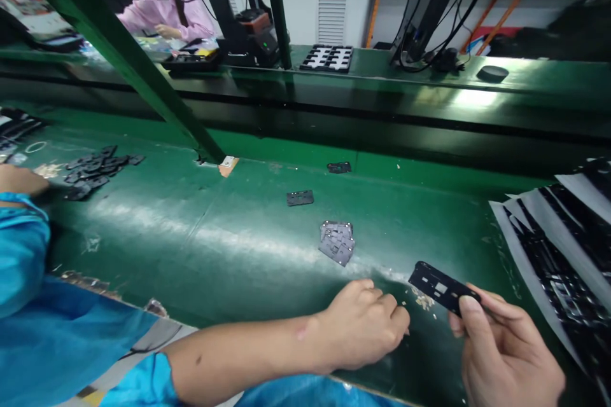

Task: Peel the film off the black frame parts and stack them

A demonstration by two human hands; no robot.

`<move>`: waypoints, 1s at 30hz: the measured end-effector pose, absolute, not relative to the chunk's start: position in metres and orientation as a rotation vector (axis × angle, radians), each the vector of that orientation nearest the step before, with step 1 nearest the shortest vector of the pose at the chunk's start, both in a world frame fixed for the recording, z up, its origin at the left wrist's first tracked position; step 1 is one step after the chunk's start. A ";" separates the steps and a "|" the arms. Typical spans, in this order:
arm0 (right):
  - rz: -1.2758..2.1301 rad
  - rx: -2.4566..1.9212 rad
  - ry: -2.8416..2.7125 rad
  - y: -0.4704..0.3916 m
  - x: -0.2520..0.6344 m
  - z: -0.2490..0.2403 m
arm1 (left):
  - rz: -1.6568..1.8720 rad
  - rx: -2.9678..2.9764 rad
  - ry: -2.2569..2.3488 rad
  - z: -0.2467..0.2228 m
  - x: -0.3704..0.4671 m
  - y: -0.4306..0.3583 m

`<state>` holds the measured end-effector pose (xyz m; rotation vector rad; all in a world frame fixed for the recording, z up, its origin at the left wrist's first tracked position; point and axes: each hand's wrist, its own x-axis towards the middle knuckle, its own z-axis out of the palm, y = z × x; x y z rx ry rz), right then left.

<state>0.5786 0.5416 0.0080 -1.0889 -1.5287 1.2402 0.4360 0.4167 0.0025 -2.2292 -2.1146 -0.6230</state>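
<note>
In the head view, a flat black perforated plate is pinched between thumb and fingers of the right hand, held just above the near edge of the green bench toward its right end. The left hand is loosely curled, knuckles up, resting on the bench just beside the plate; its fingertips are gathered over small pale scraps, and whether anything is held in them cannot be told. A small stack of grey cut pieces lies near, farther in from the near edge. Two single black pieces lie toward the far edge. A heap of black parts is seen at the left end. White sheets carrying black parts are fanned over the right end. Beyond the bench, a person in a pink top is seated at the far side.
</note>
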 end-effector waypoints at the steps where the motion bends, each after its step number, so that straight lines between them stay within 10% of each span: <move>1: 1.260 -1.092 -1.543 0.542 0.577 0.007 | -0.649 -2.206 -2.131 0.001 0.434 0.414; 13: 1.778 -0.714 -1.967 0.501 0.521 -0.018 | -1.468 -1.712 -2.862 0.020 0.357 0.370; 30: 1.057 -0.573 -2.399 0.526 0.530 -0.036 | -0.667 -1.719 -2.837 0.012 0.280 0.400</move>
